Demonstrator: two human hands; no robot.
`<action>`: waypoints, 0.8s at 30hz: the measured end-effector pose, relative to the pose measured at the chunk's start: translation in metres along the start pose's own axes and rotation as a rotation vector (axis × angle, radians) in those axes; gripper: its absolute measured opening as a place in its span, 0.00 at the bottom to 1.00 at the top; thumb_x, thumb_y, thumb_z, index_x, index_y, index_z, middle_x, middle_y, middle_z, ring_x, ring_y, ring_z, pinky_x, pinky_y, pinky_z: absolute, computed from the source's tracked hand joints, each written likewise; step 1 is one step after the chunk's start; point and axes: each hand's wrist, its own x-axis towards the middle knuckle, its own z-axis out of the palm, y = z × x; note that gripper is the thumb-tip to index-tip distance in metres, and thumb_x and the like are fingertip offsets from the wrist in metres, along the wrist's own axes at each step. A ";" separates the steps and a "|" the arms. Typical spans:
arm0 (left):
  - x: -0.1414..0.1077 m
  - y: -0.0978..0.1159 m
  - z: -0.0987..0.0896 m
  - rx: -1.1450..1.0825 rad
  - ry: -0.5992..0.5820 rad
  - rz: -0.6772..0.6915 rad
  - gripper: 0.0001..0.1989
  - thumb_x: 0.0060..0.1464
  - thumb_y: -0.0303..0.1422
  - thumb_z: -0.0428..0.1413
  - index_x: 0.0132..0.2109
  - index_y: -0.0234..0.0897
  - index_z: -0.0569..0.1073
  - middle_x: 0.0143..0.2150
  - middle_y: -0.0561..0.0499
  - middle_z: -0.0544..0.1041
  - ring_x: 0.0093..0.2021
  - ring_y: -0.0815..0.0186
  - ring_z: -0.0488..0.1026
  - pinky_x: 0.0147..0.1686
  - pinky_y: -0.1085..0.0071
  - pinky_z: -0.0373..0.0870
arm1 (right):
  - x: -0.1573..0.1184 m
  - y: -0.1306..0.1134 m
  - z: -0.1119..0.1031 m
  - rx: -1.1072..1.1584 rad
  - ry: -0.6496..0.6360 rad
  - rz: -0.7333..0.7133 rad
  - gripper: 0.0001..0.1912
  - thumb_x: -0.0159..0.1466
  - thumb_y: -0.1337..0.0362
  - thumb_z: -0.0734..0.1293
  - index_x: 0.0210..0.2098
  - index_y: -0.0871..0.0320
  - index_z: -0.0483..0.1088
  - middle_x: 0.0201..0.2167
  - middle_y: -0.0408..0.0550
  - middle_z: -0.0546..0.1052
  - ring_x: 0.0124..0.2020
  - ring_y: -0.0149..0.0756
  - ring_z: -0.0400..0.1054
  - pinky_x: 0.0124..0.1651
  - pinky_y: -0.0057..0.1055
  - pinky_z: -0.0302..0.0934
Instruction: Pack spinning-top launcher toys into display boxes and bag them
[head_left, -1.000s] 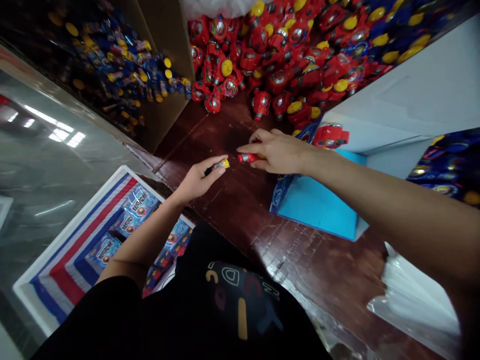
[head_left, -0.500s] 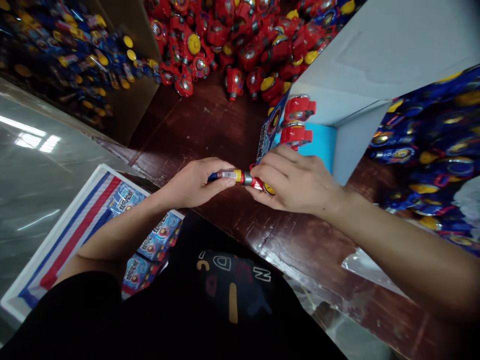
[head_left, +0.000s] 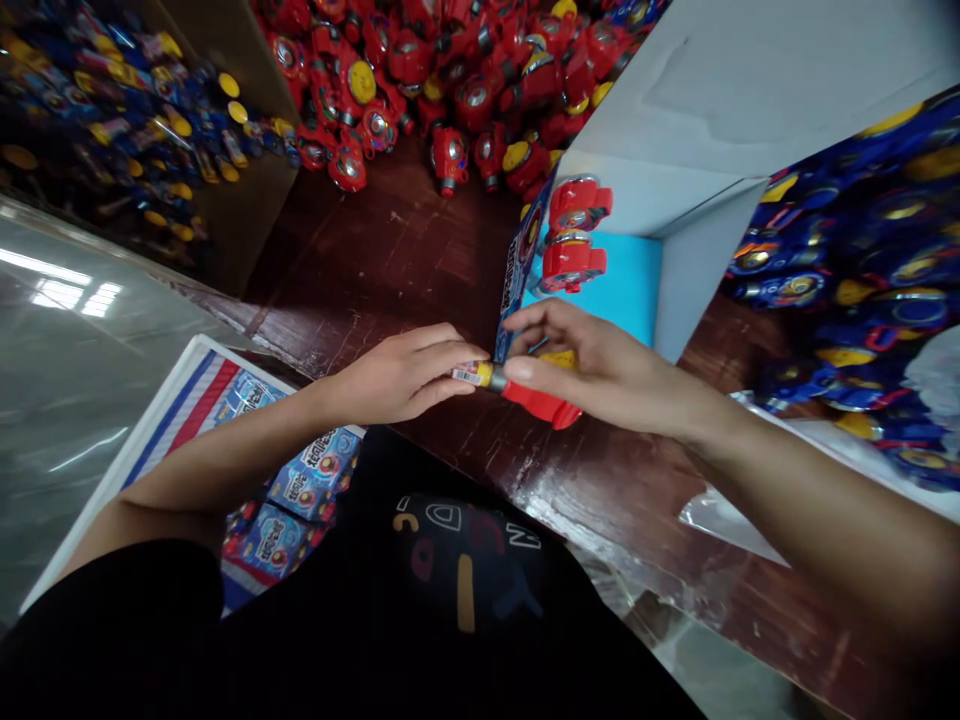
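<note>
My left hand (head_left: 401, 375) grips a small labelled tube with a yellow end (head_left: 474, 375), most of it hidden in the fingers. My right hand (head_left: 600, 370) grips a red toy (head_left: 541, 402) with a yellow part. The tube's end meets the red toy's silver neck just above the dark wooden table (head_left: 390, 270), near its front edge. Both hands touch each other at the joint.
A heap of red toys (head_left: 450, 80) covers the far table. A cardboard box of blue and yellow pieces (head_left: 127, 110) stands at left. An open blue-and-white display box (head_left: 637, 270) holds two red toys (head_left: 574, 235). Blue toys (head_left: 847, 260) lie at right; a tray of packets (head_left: 277, 500) sits below.
The hands came together from apart: tube and red toy now join. Both hands drew closer to my body, and the view shifted so the display box sits nearer.
</note>
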 end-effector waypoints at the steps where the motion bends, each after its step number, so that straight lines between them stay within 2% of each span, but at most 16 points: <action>1: 0.000 -0.002 -0.001 -0.042 -0.007 -0.046 0.12 0.79 0.36 0.57 0.61 0.35 0.77 0.49 0.44 0.83 0.48 0.63 0.82 0.50 0.69 0.80 | -0.006 0.004 -0.002 -0.035 0.066 -0.041 0.42 0.69 0.27 0.69 0.64 0.54 0.72 0.55 0.56 0.82 0.50 0.46 0.81 0.48 0.41 0.80; 3: 0.001 -0.005 -0.004 -0.100 -0.005 -0.106 0.11 0.78 0.35 0.59 0.60 0.35 0.78 0.47 0.45 0.83 0.46 0.64 0.82 0.48 0.70 0.80 | -0.021 0.011 -0.003 -0.191 0.188 -0.140 0.46 0.69 0.28 0.70 0.73 0.52 0.67 0.67 0.59 0.77 0.62 0.54 0.79 0.56 0.47 0.81; 4: 0.001 -0.005 -0.004 -0.106 0.003 -0.118 0.11 0.78 0.35 0.59 0.60 0.35 0.78 0.46 0.46 0.83 0.44 0.65 0.81 0.47 0.71 0.79 | -0.029 0.014 -0.001 -0.268 0.236 -0.166 0.45 0.71 0.31 0.71 0.75 0.51 0.66 0.69 0.59 0.75 0.63 0.55 0.79 0.58 0.49 0.81; 6: 0.002 -0.004 -0.001 -0.077 0.040 -0.099 0.11 0.78 0.35 0.60 0.60 0.34 0.78 0.46 0.46 0.82 0.44 0.65 0.81 0.46 0.71 0.79 | -0.042 0.017 0.005 -0.328 0.302 -0.154 0.39 0.74 0.38 0.72 0.75 0.52 0.67 0.66 0.57 0.79 0.57 0.51 0.82 0.57 0.47 0.82; 8: 0.000 0.000 0.006 0.018 0.109 -0.036 0.13 0.78 0.36 0.59 0.62 0.34 0.78 0.49 0.44 0.83 0.46 0.64 0.82 0.48 0.69 0.81 | -0.051 0.018 0.011 -0.267 0.335 -0.092 0.34 0.76 0.43 0.71 0.73 0.54 0.70 0.61 0.53 0.83 0.51 0.46 0.84 0.56 0.43 0.83; 11: -0.004 0.002 0.023 0.183 0.207 0.054 0.18 0.77 0.36 0.61 0.68 0.37 0.75 0.52 0.44 0.84 0.50 0.61 0.83 0.53 0.65 0.81 | -0.061 0.018 0.012 -0.212 0.351 -0.047 0.31 0.77 0.45 0.71 0.71 0.54 0.71 0.60 0.50 0.84 0.53 0.44 0.84 0.54 0.37 0.82; 13: -0.006 -0.001 0.042 0.193 0.217 0.026 0.30 0.75 0.43 0.63 0.76 0.39 0.68 0.59 0.41 0.83 0.57 0.57 0.83 0.59 0.60 0.80 | -0.070 0.019 0.003 -0.343 0.400 -0.080 0.30 0.78 0.47 0.71 0.72 0.54 0.71 0.60 0.50 0.84 0.51 0.42 0.85 0.50 0.34 0.81; 14: -0.007 -0.005 0.054 0.169 0.203 -0.025 0.41 0.72 0.50 0.65 0.81 0.39 0.61 0.66 0.37 0.80 0.64 0.52 0.80 0.64 0.56 0.79 | -0.074 0.020 -0.003 -0.475 0.445 -0.111 0.29 0.78 0.49 0.72 0.72 0.55 0.71 0.59 0.51 0.84 0.49 0.41 0.85 0.46 0.33 0.80; 16: -0.004 -0.014 0.083 0.118 0.151 -0.165 0.66 0.60 0.62 0.69 0.87 0.37 0.41 0.81 0.26 0.62 0.79 0.39 0.66 0.74 0.45 0.71 | -0.080 0.021 -0.017 -0.816 0.533 -0.184 0.28 0.77 0.54 0.73 0.71 0.58 0.72 0.56 0.52 0.85 0.44 0.40 0.85 0.40 0.32 0.75; 17: -0.002 -0.019 0.098 0.101 0.121 -0.232 0.76 0.55 0.64 0.72 0.87 0.36 0.32 0.84 0.22 0.51 0.83 0.34 0.58 0.77 0.42 0.66 | -0.082 0.021 -0.023 -0.983 0.547 -0.215 0.27 0.77 0.57 0.74 0.70 0.61 0.72 0.54 0.52 0.86 0.43 0.40 0.84 0.38 0.33 0.73; 18: 0.002 -0.024 0.113 0.095 0.094 -0.285 0.82 0.52 0.61 0.75 0.86 0.35 0.24 0.85 0.19 0.43 0.85 0.32 0.52 0.79 0.40 0.62 | -0.082 0.021 -0.028 -1.123 0.537 -0.240 0.26 0.77 0.59 0.74 0.69 0.62 0.73 0.51 0.52 0.86 0.42 0.40 0.84 0.35 0.33 0.70; 20: 0.010 -0.031 0.139 0.109 0.055 -0.363 0.85 0.54 0.51 0.79 0.83 0.35 0.17 0.85 0.18 0.39 0.86 0.32 0.48 0.80 0.40 0.59 | -0.078 0.019 -0.033 -1.278 0.437 -0.275 0.23 0.78 0.60 0.72 0.68 0.63 0.74 0.47 0.50 0.86 0.41 0.39 0.82 0.32 0.34 0.67; 22: 0.016 -0.033 0.156 0.120 0.021 -0.411 0.79 0.59 0.43 0.76 0.83 0.34 0.17 0.85 0.17 0.42 0.85 0.33 0.50 0.80 0.39 0.57 | -0.070 0.015 -0.035 -1.316 0.312 -0.307 0.19 0.81 0.62 0.68 0.67 0.61 0.75 0.43 0.48 0.85 0.37 0.38 0.80 0.29 0.34 0.63; 24: 0.019 -0.032 0.164 0.112 -0.015 -0.418 0.72 0.64 0.42 0.72 0.84 0.32 0.22 0.84 0.18 0.45 0.85 0.35 0.53 0.80 0.37 0.56 | -0.059 0.013 -0.034 -1.340 0.214 -0.314 0.20 0.82 0.62 0.62 0.68 0.58 0.76 0.39 0.48 0.84 0.33 0.38 0.77 0.25 0.34 0.57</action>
